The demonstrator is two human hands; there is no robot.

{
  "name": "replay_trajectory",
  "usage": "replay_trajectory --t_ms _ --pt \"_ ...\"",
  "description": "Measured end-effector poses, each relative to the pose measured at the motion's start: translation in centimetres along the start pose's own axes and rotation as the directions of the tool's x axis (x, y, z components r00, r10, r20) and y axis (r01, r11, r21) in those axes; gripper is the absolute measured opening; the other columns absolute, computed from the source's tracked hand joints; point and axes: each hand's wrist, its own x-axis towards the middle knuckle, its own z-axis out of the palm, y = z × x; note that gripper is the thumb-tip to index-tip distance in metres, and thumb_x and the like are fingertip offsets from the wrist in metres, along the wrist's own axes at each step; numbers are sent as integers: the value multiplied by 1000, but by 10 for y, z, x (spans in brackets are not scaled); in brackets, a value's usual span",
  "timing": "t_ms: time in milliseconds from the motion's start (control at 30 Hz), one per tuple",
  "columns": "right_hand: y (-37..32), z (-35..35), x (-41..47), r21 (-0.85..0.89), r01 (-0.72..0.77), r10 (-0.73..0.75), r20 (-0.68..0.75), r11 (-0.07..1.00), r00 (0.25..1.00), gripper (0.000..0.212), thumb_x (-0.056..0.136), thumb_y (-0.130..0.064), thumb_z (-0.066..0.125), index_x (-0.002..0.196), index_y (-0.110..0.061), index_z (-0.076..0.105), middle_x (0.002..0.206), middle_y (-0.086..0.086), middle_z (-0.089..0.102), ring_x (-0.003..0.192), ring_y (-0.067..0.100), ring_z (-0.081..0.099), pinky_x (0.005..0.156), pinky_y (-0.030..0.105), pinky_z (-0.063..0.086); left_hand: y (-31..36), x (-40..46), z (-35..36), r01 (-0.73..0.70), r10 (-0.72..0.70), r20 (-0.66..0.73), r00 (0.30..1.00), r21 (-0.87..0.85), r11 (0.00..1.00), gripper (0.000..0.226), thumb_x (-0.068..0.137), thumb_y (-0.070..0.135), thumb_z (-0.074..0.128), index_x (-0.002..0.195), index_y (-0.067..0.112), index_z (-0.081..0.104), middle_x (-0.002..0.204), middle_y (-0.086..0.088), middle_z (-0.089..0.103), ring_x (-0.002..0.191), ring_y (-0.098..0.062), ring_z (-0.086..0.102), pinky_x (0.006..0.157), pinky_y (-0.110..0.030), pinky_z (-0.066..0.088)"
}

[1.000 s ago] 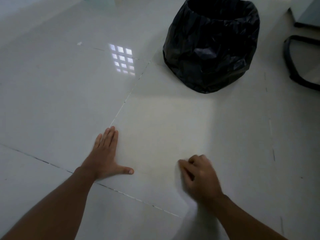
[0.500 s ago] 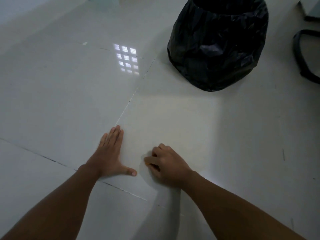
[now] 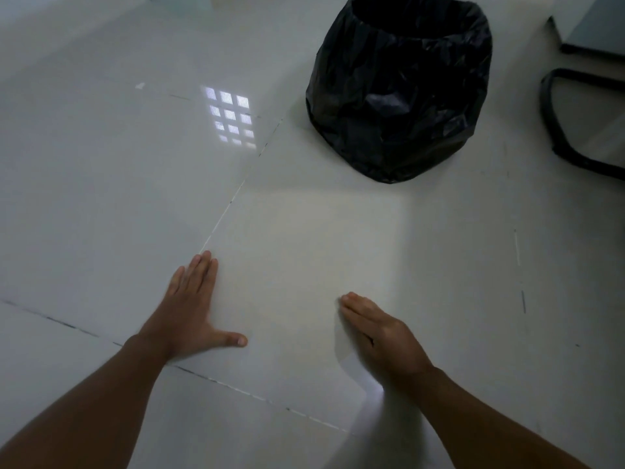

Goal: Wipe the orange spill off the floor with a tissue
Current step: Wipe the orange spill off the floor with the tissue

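The wiping step looked under way: the right hand (image 3: 382, 336) lay flat, fingers together, low and right of the middle, pressing a thin pale tissue (image 3: 346, 352) onto the floor (image 3: 101, 181). The left hand (image 3: 189, 313) was spread flat and empty at lower middle. No orange spill showed, so next came checking the floor, then maybe the bin (image 3: 399, 89) at the top.

Pale tiled floor (image 3: 101, 198) w/ black-bagged bin (image 3: 399, 96), both hands flat on it.
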Motion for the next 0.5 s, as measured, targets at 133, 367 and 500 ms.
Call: replay_trajectory --t_ms 133,367,500 --pt "13 -5 -7 59 -222 228 -167 973 959 45 78 14 72 119 -6 72 128 5 66 121 25 61 114 19 29 0 0 0 6 -6 6 1000 3 1000 160 43 108 31 154 6 -20 161 -8 -32 147 -17 -33 124 -39 -15" --pt "-6 2 -3 88 -229 244 -251 969 937 22 81 1 68 99 -10 77 102 -1 73 96 25 65 94 12 40 0 0 1 -8 8 -1 1000 -4 1000 159 44 108 34 154 7 -20 160 -7 -33 148 -17 -33 124 -39 -15" --pt "-42 30 33 176 -115 140 -142 978 980 21 78 5 77 95 -8 78 99 0 74 95 26 63 88 21 45 -3 0 3 -5 5 -10 1000 -1 1000 158 46 108 36 155 8 -19 160 -6 -33 148 -16 -33 125 -41 -12"
